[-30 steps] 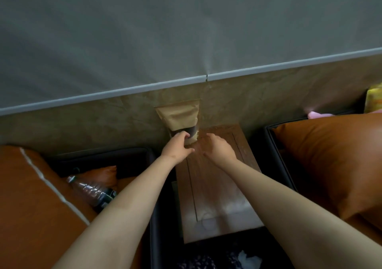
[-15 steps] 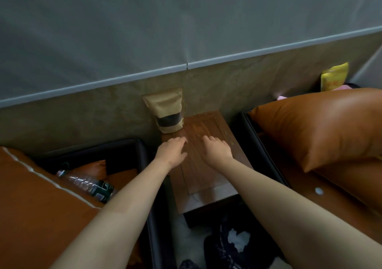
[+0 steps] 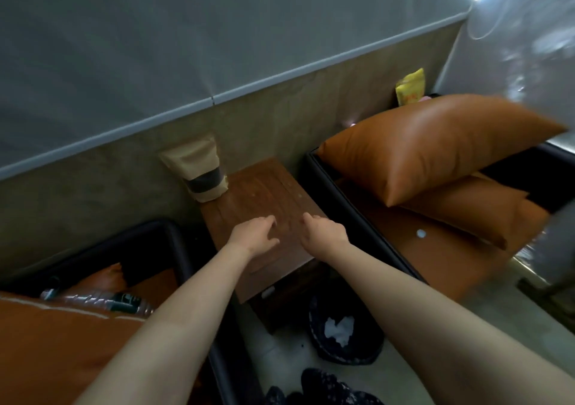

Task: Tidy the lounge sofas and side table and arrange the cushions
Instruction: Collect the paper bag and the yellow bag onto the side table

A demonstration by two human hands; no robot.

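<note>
Head camera looks down on a wooden side table whose tabletop (image 3: 264, 193) stands against the wall between two sofas. Both hands are stretched out over its middle, palms down, side by side with a small gap between them. The left hand (image 3: 253, 236) is empty, its fingers spread and loosely curved; the right hand (image 3: 323, 233) is likewise empty, fingers extended and slightly parted. Whether the fingertips touch the wood or are just above it cannot be told.

At the far left corner of the tabletop a brown paper pouch (image 3: 199, 171) with a dark band stands upright, leaning against the wall, apart from both hands.

To the right, the right sofa (image 3: 435, 258) has a dark frame and an orange seat. A large orange cushion (image 3: 435, 146) lies tilted on top of a second orange cushion (image 3: 473, 208). A small pale round spot (image 3: 421, 233) sits on the seat in front of them. Behind the cushions, against the wall, a yellow packet (image 3: 410, 89) stands upright.

To the left, the left sofa (image 3: 174, 236) holds an orange cushion with a white stripe (image 3: 62, 342) in the near corner. A plastic bottle (image 3: 102, 300) with a dark label lies on its side just beyond that cushion.

On the floor below the table's near end sits a dark bin (image 3: 367, 336) holding crumpled white paper (image 3: 339, 330).
</note>
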